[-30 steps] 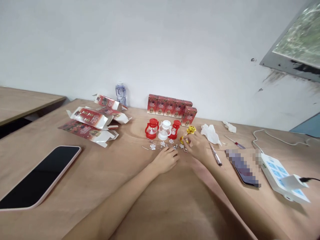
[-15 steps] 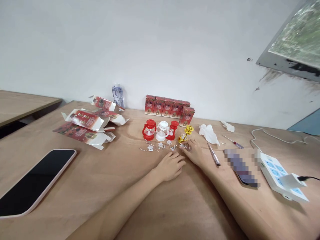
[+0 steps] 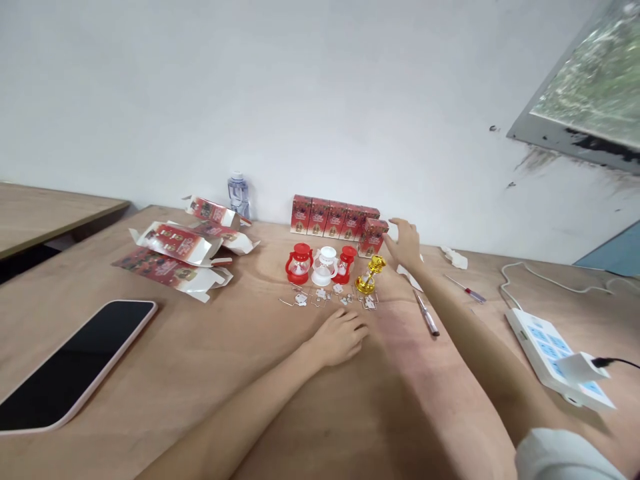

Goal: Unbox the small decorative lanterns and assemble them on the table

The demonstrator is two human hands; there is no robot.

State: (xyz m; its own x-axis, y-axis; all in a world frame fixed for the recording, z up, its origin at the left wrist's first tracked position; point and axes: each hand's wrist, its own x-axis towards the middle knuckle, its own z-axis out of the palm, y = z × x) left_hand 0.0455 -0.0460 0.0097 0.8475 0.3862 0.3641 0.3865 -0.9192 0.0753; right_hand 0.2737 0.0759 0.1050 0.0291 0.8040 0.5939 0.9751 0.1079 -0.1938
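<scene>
My left hand (image 3: 341, 338) rests on the table with its fingers loosely spread, holding nothing. In front of it lie small wire and white pieces (image 3: 321, 295). My right hand (image 3: 404, 244) reaches to the back, fingers apart, close beside a red printed box (image 3: 373, 237); whether a fingertip touches it I cannot tell. Behind the pieces stand a red lantern (image 3: 300, 265), a white lantern (image 3: 325, 267), another red lantern (image 3: 345, 266) and a gold lantern (image 3: 369, 277). Beneath my right hand is crumpled white tissue (image 3: 410, 277), partly hidden.
Several red boxes (image 3: 327, 217) line the wall. Opened cartons (image 3: 175, 247) lie left, near a bottle (image 3: 239, 195). A phone (image 3: 75, 367) occupies the near left. On the right are a screwdriver-like tool (image 3: 427, 315), a screwdriver (image 3: 467, 290) and a power strip (image 3: 537, 353).
My right hand has left the small pieces by the gold lantern and reached back and right to the front red box. My left hand has barely moved. My right arm now covers the dark phone.
</scene>
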